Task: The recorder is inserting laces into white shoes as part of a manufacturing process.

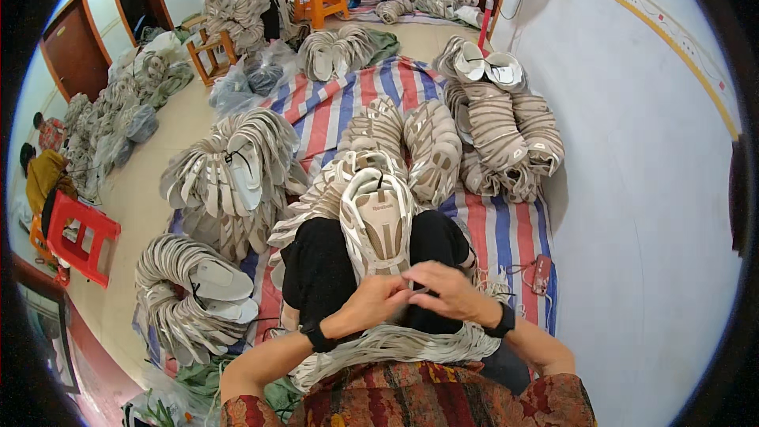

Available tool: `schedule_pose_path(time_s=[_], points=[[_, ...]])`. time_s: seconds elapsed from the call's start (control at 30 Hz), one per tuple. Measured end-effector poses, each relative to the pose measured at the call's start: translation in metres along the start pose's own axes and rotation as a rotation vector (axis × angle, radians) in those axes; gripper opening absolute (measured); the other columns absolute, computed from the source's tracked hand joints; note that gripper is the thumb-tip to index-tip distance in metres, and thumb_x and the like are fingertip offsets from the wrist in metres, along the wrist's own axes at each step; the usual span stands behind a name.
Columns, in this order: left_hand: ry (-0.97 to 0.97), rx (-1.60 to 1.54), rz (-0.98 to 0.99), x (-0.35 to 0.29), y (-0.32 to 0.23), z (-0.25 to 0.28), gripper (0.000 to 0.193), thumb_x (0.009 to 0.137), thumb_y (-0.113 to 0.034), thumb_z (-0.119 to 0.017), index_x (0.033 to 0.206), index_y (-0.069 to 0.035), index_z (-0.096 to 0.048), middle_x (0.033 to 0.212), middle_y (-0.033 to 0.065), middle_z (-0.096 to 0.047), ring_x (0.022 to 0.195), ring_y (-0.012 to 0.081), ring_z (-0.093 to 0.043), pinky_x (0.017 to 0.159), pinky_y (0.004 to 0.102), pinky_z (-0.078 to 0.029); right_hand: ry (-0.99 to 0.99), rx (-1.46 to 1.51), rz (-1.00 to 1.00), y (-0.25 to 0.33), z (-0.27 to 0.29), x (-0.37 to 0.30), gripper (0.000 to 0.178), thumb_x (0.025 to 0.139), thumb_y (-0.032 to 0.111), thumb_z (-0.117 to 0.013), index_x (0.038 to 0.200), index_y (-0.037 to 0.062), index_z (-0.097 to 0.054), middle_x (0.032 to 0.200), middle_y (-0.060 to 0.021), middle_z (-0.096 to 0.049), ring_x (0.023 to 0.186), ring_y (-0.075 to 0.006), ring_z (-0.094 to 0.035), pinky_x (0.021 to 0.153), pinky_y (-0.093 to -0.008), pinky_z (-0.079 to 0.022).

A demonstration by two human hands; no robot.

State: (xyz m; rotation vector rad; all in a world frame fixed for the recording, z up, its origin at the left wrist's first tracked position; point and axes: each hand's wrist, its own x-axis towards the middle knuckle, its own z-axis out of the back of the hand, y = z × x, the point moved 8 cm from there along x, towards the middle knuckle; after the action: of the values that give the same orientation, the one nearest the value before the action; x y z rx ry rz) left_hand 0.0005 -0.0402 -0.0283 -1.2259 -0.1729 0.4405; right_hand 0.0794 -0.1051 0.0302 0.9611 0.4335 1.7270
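Note:
A beige and white shoe upper (pixel 379 217) stands between my knees, its toe end toward me, with a dark cord at its collar. Just at its near end, my left hand (pixel 373 302) has its fingers pinched together. My right hand (pixel 449 292) meets it from the other side, fingers bent and thumb tucked toward the left fingertips. What the fingers pinch is too small to make out. Across my lap lies a thick bundle of white shoelaces (pixel 411 350). More stacked shoe uppers (pixel 316 198) lean just beyond my knees.
Curled stacks of uppers stand at left (pixel 186 300) and right (pixel 494 122) on a striped sheet (pixel 312 122). A red object with a cord (pixel 541 275) lies near the white wall (pixel 640 229). Red (pixel 83 229) and orange stools (pixel 322 0) stand farther off, with people seated beyond.

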Motion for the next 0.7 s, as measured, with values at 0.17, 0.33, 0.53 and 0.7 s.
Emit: schedule_pose_path(time_s=[0.17,0.33,0.53,0.7], points=[[-0.005,0.036,-0.116,0.011,-0.026,0.029,0.015,0.084,-0.014,-0.058,0.086,0.0,-0.063,0.065,0.0012,-0.058,0.058,0.0053,-0.051,0.053,0.0209,-0.041,0.081,0.197,-0.375,-0.034,-0.021,0.004,0.024,0.086,0.017,-0.054,0.103,0.0004,-0.055,0.082,-0.0162,-0.06,0.076,-0.0286,-0.06,0.069,-0.0311,-0.047],[-0.438,-0.105,-0.133,0.036,-0.01,0.1,0.016,0.082,-0.013,-0.06,0.088,0.002,-0.06,0.073,0.0031,-0.059,0.066,0.0076,-0.052,0.058,0.0222,-0.043,0.106,0.158,-0.332,-0.046,-0.009,-0.004,0.018,0.089,0.014,-0.049,0.091,-0.0013,-0.058,0.075,-0.0126,-0.062,0.065,-0.0215,-0.06,0.058,-0.0283,-0.046],[-0.332,0.111,0.084,0.107,0.056,0.139,0.047,0.085,-0.036,-0.053,0.11,0.004,-0.05,0.097,0.0158,-0.058,0.089,0.0237,-0.056,0.074,0.0308,-0.044,-0.275,0.66,-0.676,-0.112,0.026,0.0,0.018,0.09,0.014,-0.049,0.097,-0.0005,-0.057,0.074,-0.0021,-0.058,0.053,-0.0028,-0.046,0.047,-0.0167,-0.039],[0.04,-0.303,0.314,0.127,0.101,0.115,0.052,0.09,-0.044,-0.042,0.124,-0.004,-0.043,0.114,0.0103,-0.053,0.099,0.0176,-0.054,0.083,0.0299,-0.043,-0.224,0.53,-0.597,-0.124,0.039,0.047,0.016,0.088,0.015,-0.052,0.091,0.0005,-0.058,0.074,-0.0034,-0.057,0.056,-0.0082,-0.048,0.051,-0.0222,-0.039]])
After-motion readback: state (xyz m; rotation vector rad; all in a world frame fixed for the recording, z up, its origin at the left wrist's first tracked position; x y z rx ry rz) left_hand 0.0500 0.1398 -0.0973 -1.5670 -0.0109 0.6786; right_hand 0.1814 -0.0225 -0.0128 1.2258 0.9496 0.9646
